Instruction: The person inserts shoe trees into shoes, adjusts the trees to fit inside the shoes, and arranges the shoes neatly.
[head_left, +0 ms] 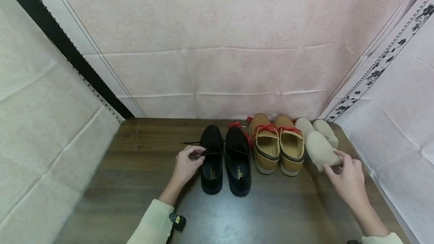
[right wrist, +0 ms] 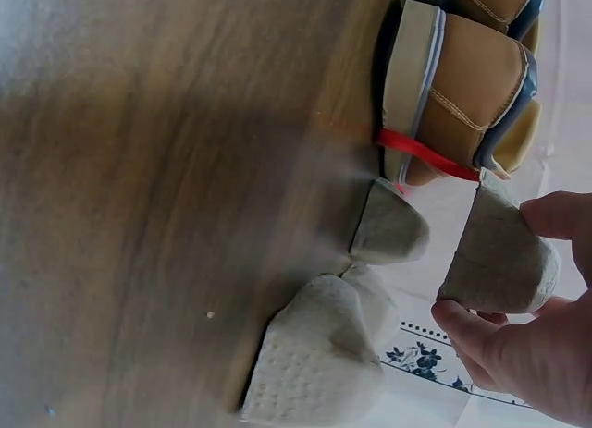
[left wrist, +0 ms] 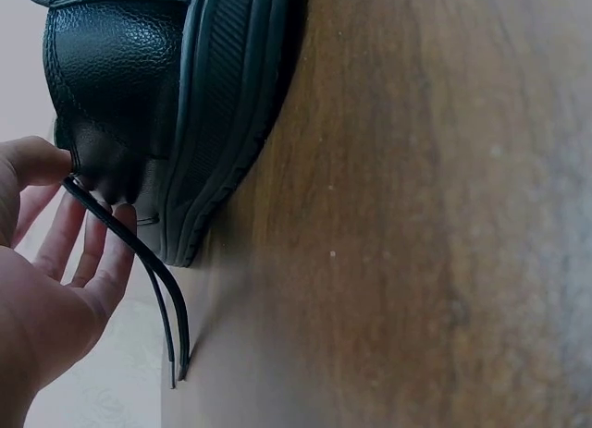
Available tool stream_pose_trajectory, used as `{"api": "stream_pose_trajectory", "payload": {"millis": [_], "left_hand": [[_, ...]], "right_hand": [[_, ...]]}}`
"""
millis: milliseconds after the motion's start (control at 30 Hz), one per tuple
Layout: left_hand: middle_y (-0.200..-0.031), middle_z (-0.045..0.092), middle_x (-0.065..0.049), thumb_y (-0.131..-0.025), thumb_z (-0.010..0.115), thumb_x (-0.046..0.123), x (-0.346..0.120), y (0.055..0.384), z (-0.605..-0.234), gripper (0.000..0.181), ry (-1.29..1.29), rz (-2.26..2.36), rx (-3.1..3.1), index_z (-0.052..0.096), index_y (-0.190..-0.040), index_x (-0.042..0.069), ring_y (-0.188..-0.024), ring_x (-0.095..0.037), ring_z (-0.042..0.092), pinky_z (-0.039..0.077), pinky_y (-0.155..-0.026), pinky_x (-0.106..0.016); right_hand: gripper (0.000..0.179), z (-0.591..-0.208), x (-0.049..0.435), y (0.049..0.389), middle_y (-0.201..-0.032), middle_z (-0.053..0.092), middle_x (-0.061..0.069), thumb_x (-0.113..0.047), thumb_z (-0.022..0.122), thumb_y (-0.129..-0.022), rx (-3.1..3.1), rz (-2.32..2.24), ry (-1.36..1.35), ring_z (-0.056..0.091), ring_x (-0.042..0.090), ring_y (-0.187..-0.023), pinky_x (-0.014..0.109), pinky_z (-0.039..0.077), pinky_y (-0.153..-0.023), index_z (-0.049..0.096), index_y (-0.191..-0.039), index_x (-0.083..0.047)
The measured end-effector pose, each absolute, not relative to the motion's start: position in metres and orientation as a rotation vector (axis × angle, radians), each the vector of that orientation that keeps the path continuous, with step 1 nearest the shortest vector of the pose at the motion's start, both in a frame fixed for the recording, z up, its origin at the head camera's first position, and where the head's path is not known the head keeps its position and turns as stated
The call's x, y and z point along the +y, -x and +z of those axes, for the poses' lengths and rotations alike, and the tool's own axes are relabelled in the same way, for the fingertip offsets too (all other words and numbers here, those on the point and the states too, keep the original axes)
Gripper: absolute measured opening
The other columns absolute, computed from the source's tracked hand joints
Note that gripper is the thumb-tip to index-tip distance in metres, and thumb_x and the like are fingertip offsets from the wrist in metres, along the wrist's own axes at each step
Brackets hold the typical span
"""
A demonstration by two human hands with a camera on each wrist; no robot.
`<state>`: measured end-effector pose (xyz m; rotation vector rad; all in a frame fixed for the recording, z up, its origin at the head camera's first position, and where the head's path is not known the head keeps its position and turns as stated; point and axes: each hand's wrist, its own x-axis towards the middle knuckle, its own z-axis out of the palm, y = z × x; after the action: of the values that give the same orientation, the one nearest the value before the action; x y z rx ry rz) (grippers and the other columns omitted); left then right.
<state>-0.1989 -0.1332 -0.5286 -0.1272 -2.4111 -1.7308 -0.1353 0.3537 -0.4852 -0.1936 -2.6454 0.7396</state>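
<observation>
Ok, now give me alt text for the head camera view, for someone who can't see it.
A person's right hand holds a pale molded form; the left hand is at black shoes. Between the hands, tan shoes with red laces stand on a wood-grained surface.

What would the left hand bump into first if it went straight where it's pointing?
Most likely the nearer black shoe: the left hand points at its side, though whether they touch is unclear.
</observation>
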Motion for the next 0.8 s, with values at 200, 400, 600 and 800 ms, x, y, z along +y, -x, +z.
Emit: {"api": "stream_pose_trajectory", "payload": {"millis": [200,400,600,800], "left_hand": [[-0.105,0.071,-0.007,-0.085,0.080,-0.002,-0.133,0.198,-0.528,0.023,0.131,-1.727,-2.415,0.079,-0.101,0.013,-0.095,-0.023,0.069,0.059,-0.076,-0.021],[-0.105,0.071,-0.007,-0.086,0.080,-0.002,-0.134,0.199,-0.528,0.022,0.130,-1.726,-2.414,0.079,-0.102,0.013,-0.096,-0.023,0.069,0.059,-0.077,-0.021],[-0.107,0.071,-0.008,-0.088,0.078,0.000,-0.135,0.198,-0.528,0.020,0.121,-1.752,-2.399,0.079,-0.104,0.012,-0.098,-0.024,0.069,0.059,-0.077,-0.022],[-0.107,0.071,-0.008,-0.088,0.078,-0.001,-0.134,0.199,-0.528,0.020,0.130,-1.754,-2.406,0.079,-0.103,0.012,-0.098,-0.024,0.069,0.059,-0.076,-0.020]], "right_hand": [[0.060,-0.479,0.355,0.136,-0.100,0.058,0.029,-0.009,0.079,-0.087,-2.612,0.728,0.190,0.046,0.042,-0.104,0.053,0.037,-0.079,0.052,-0.138,0.006],[0.060,-0.467,0.351,0.137,-0.095,0.061,0.027,-0.006,0.080,-0.085,-2.558,0.732,0.132,0.044,0.042,-0.104,0.056,0.033,-0.084,0.054,-0.137,0.005],[0.059,-0.458,0.344,0.142,-0.099,0.059,0.027,-0.006,0.081,-0.084,-2.551,0.728,0.054,0.046,0.039,-0.104,0.035,0.038,-0.086,0.056,-0.137,0.003],[0.059,-0.452,0.335,0.144,-0.114,0.051,0.029,-0.008,0.083,-0.084,-2.554,0.739,0.021,0.049,0.037,-0.106,-0.004,0.025,-0.082,0.058,-0.136,0.000]]}}
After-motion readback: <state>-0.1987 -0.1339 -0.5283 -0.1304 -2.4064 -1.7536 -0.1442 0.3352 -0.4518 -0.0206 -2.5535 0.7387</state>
